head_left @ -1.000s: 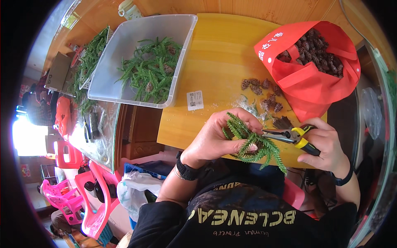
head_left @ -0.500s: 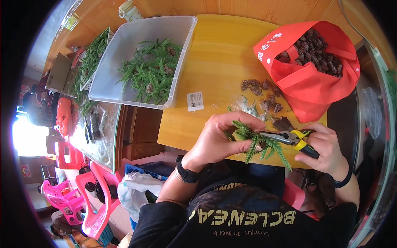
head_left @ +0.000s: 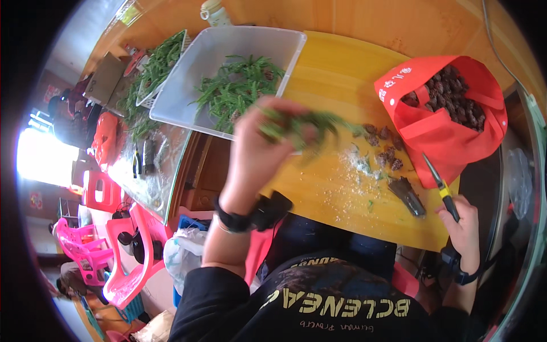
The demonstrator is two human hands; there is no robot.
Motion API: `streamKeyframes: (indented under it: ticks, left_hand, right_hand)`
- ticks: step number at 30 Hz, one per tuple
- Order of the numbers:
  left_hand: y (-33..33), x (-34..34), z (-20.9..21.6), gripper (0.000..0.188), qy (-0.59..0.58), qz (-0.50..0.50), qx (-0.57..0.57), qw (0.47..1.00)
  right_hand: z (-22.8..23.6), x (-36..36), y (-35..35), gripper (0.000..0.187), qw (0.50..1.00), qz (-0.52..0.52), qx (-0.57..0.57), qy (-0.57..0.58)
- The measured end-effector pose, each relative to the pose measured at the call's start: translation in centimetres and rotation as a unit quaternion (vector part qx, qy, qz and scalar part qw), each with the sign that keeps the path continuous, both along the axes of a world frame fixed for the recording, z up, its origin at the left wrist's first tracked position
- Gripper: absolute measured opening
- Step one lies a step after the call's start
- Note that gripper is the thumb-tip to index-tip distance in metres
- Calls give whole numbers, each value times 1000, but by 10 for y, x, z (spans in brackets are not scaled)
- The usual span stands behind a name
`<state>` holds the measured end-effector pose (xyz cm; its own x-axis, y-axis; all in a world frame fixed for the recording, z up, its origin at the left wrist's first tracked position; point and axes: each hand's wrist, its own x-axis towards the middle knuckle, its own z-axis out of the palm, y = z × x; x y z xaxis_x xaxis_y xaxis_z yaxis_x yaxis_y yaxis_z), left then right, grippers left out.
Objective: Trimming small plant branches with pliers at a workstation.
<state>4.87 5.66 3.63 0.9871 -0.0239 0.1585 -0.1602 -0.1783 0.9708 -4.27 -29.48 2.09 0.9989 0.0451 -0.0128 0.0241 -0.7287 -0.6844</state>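
Note:
My left hand [head_left: 259, 151] is raised over the table's left half, its fingers closed around a green artificial pine sprig [head_left: 319, 126], both smeared by motion. The sprig hangs near the front right corner of a translucent plastic bin [head_left: 176, 94], which holds more green sprigs [head_left: 233, 91] with pine cones among them. At the table's right edge, my right hand [head_left: 464, 222] grips the handles of needle-nose pliers [head_left: 444, 189], black and yellow, jaws pointing up and away. Several loose pine cones [head_left: 388, 158] and a dark bundle of thin pieces [head_left: 407, 197] lie between the hands.
A red cloth bag [head_left: 439, 151] full of pine cones [head_left: 450, 97] stands at the far right. White crumbs [head_left: 362, 165] are scattered on the yellow table [head_left: 342, 68]. Left of the bin, a side table [head_left: 156, 182] holds another pair of pliers [head_left: 137, 163]. Pink chairs [head_left: 128, 256] stand beyond.
My left hand has carried the sprig up and left toward the bin. The pliers have come away from the sprig, and my right hand has drawn back with them to the right.

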Motion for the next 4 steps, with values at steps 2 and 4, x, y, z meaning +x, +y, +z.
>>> streamKeyframes:
  ticks: [2, 4]
  left_hand:
    - [28, 18, 7, 24, -93, 73, -21, 993]
    - [66, 39, 14, 26, -105, 105, -32, 988]
  right_hand:
    - [-18, -9, -20, 14, 998, -19, -48, 22]
    - [-40, -20, -47, 15, 992, -25, -120, 34]
